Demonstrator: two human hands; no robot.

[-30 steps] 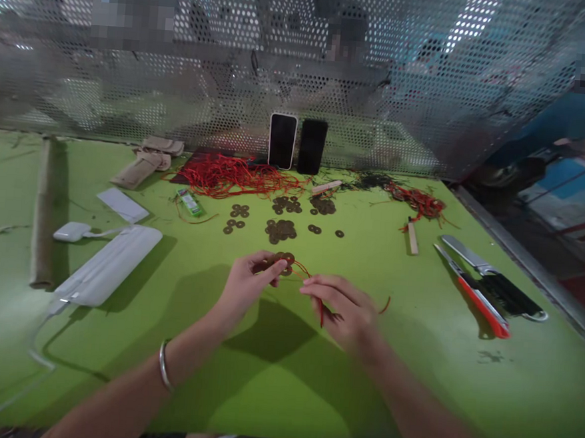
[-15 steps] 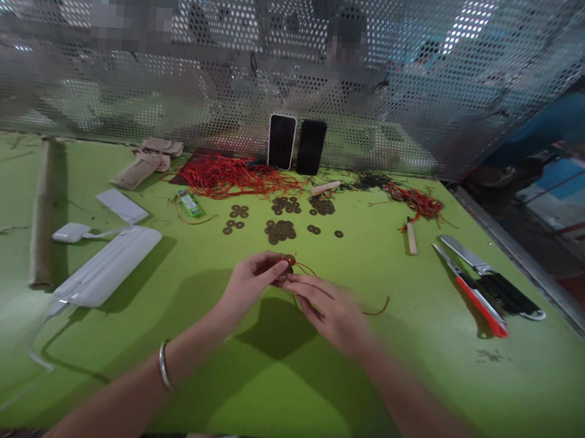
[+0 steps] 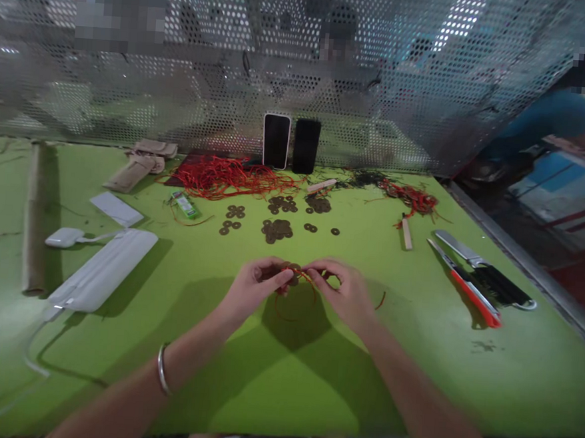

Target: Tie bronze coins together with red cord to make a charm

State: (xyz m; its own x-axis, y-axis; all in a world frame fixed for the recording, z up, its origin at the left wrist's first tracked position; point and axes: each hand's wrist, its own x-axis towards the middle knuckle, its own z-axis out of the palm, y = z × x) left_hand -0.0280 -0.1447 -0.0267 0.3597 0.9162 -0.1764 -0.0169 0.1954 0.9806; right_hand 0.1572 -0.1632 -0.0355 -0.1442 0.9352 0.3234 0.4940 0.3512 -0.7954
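Note:
Between thumb and fingers my left hand (image 3: 256, 284) pinches a few brown holed coins (image 3: 293, 274), held just above the green table. A thin red cord (image 3: 303, 273) runs from these coins to my right hand (image 3: 338, 287), whose thumb and forefinger are closed on it. A loop of the cord hangs below the coins, and one end pokes out right of my right hand. Beyond my hands lie a heap of holed coins (image 3: 276, 230) and several smaller groups of them. How the cord passes through the held coins is hidden by my fingers.
A tangle of red cords (image 3: 225, 177) lies behind the coins, before two upright phones (image 3: 276, 141). To the right are a box cutter (image 3: 463, 282), a black-handled blade (image 3: 484, 269) and a wooden-handled tool (image 3: 406, 232). A white power bank (image 3: 103, 269) with a cable sits left. A perforated metal screen (image 3: 206, 86) stands behind.
My right hand has shifted from under the coins to their right side and now pinches the cord there. The cord's loop now hangs below the coins. The whole view has shifted slightly.

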